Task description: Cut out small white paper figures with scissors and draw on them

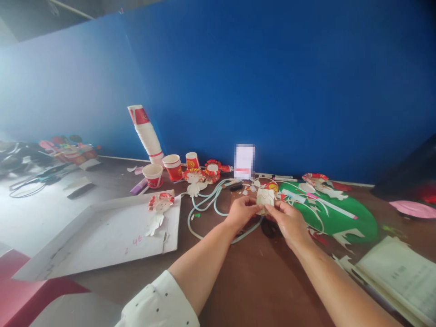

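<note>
Both my hands are closed on a small pale cream paper piece [265,199], held up over the desk near the middle of the view. My left hand [242,212] pinches its lower left edge. On the opposite side, the thumb and fingers of my right hand [289,221] grip it too. Its exact shape is hard to make out. A bit of red and yellow cut cup [271,186] shows just behind it. A pale blue cable [195,227] lies looped beside and beneath my left hand. Right of my right hand lies a green sheet [366,222] with a pink-tipped marker [337,207] and white scraps.
A tall leaning cup stack [148,136] and red paper cups [173,168] stand along the blue partition [272,81]. Left is a white box lid [112,231] with a cut cup flower [161,202]. A book [402,268] lies at right. A blurred-out upright card [244,160] stands behind.
</note>
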`<state>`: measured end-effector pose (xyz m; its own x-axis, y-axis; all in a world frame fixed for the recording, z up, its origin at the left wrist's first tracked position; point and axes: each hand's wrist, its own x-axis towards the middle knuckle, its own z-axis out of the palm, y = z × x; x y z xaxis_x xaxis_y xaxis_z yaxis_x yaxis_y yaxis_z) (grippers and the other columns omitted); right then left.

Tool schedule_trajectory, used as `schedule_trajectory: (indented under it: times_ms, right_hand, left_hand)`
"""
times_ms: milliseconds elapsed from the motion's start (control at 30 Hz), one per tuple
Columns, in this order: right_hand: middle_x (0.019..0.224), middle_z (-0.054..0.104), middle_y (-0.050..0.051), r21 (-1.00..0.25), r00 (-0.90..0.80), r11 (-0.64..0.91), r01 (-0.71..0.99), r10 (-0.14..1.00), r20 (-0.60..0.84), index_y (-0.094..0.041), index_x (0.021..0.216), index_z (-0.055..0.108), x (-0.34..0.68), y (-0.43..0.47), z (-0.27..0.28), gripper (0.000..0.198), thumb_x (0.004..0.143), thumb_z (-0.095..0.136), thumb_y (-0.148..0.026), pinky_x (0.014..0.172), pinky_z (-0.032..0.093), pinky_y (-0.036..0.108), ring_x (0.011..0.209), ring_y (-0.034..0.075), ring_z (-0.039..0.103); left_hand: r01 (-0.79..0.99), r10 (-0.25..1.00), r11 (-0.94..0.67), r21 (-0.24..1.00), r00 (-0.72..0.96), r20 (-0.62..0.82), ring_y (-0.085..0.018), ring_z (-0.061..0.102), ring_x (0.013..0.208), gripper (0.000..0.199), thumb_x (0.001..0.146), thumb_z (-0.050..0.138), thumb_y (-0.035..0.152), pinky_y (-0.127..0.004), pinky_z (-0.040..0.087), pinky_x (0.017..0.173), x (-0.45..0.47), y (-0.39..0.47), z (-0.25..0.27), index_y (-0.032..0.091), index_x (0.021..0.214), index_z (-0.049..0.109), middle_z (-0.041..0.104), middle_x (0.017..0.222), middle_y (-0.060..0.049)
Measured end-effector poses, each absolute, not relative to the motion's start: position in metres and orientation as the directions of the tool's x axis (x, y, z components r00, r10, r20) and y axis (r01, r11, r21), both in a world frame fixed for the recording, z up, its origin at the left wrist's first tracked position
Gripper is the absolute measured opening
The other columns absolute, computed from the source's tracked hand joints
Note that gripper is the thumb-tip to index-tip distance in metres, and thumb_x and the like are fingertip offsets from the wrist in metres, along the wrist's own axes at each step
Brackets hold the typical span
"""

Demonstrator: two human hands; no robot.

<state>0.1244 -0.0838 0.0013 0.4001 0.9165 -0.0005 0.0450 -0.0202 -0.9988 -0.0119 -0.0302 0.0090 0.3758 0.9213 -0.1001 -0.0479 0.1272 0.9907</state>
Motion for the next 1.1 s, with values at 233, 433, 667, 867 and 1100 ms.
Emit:
schedule_trajectory:
  times_ms: [233, 433, 667, 867, 1100]
  right_hand:
    - [0.08, 0.075, 0.0, -0.997, 0.343, -0.028, 0.066, 0.939, -0.004, -0.023, 0.093, 0.07, 0.124, -0.084, -0.002, 0.037, 0.067, 0.074, -0.048, 0.067, 0.053, 0.031, 0.07, 0.022, 0.068]
    - [0.085, 0.075, 0.001, -0.999, 0.284, -0.037, -0.005, 0.958, -0.037, -0.024, 0.084, 0.071, 0.118, -0.085, 0.003, 0.033, 0.063, 0.078, -0.048, 0.074, 0.054, 0.034, 0.075, 0.023, 0.068]
    - [0.078, 0.075, 0.0, -0.997, 0.273, -0.043, 0.061, 0.962, -0.025, -0.023, 0.085, 0.072, 0.115, -0.089, 0.01, 0.037, 0.062, 0.078, -0.052, 0.07, 0.054, 0.033, 0.073, 0.022, 0.068]
    - [0.088, 0.075, 0.001, -0.997, 0.254, -0.041, -0.064, 0.966, -0.056, -0.028, 0.079, 0.074, 0.116, -0.089, 0.013, 0.025, 0.071, 0.071, -0.051, 0.068, 0.057, 0.037, 0.083, 0.027, 0.069]
    - [0.086, 0.076, 0.007, -0.986, 0.244, -0.122, -0.115, 0.959, -0.147, -0.028, 0.075, 0.074, 0.116, -0.088, 0.015, 0.03, 0.07, 0.068, -0.057, 0.058, 0.057, 0.041, 0.077, 0.031, 0.071]
  left_hand:
    - [-0.124, 0.937, 0.133, 0.983, 0.339, -0.084, -0.007, 0.044, 0.049, 0.025, 0.065, 0.075, 0.035, -0.021, 0.037, 0.053, -0.011, -0.034, 0.011, 0.013, 0.071, 0.065, 0.054, 0.056, 0.002]
    - [-0.245, 0.938, 0.159, 0.956, 0.339, -0.07, -0.009, 0.053, 0.056, 0.03, 0.061, 0.078, 0.035, -0.022, 0.042, 0.057, -0.009, -0.03, 0.005, 0.013, 0.077, 0.066, 0.063, 0.067, -0.001]
    - [-0.286, 0.935, 0.189, 0.939, 0.346, -0.083, -0.01, 0.054, 0.054, 0.031, 0.057, 0.08, 0.036, -0.023, 0.043, 0.057, -0.009, -0.031, 0.006, 0.013, 0.07, 0.064, 0.062, 0.062, -0.001]
    - [-0.336, 0.932, 0.24, 0.911, 0.341, -0.12, -0.011, 0.056, 0.056, 0.035, 0.056, 0.081, 0.038, -0.026, 0.046, 0.06, -0.012, -0.026, 0.006, 0.011, 0.071, 0.065, 0.064, 0.065, -0.004]
    - [-0.281, 0.941, 0.229, 0.932, 0.31, -0.138, -0.012, 0.056, 0.056, 0.031, 0.06, 0.079, 0.037, -0.025, 0.045, 0.058, -0.015, -0.021, 0.004, 0.01, 0.072, 0.067, 0.066, 0.067, -0.006]
